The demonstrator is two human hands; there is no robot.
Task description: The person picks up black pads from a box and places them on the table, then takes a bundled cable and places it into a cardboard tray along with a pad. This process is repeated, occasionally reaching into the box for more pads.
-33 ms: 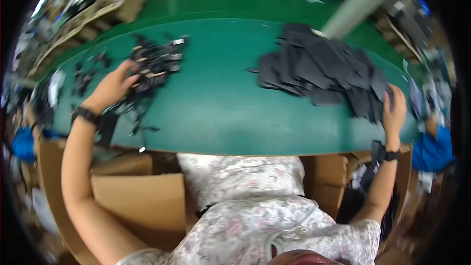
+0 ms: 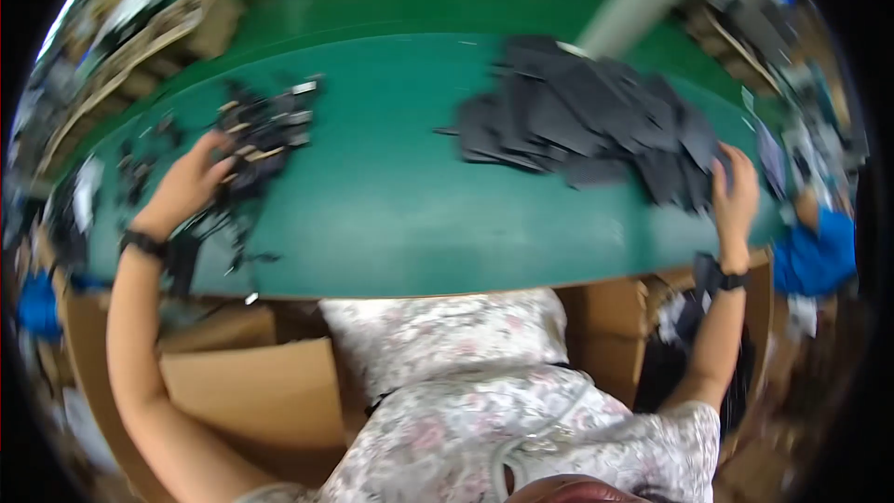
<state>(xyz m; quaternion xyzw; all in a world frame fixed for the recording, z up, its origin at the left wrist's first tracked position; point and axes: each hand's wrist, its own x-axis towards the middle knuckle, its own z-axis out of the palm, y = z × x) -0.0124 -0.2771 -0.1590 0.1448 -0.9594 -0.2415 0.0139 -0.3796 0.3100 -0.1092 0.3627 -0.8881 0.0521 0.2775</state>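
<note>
My left hand (image 2: 186, 184) is at the left edge of a tangled heap of black cables (image 2: 265, 126) with small connectors and tan ties. Its thumb and fingers are apart, the fingertips touching or just above the cables. On the right lies a heap of flat dark grey pouch-like pieces (image 2: 596, 116), overlapping one another. My right hand (image 2: 738, 191) is at the heap's right end, thumb and fingers round the edge of a dark grey piece. Part of that grip is blurred. A black band circles each wrist.
The green table (image 2: 382, 224) curves in front of me. Smaller black cable bits (image 2: 135, 168) lie further left. Open cardboard boxes (image 2: 256, 391) stand below the near edge on both sides. A pale post (image 2: 643, 5) rises behind the grey heap. Blue-sleeved people show at both sides.
The whole scene has shifted slightly left in the view. Both hands stay at their heaps, with little visible change in their fingers.
</note>
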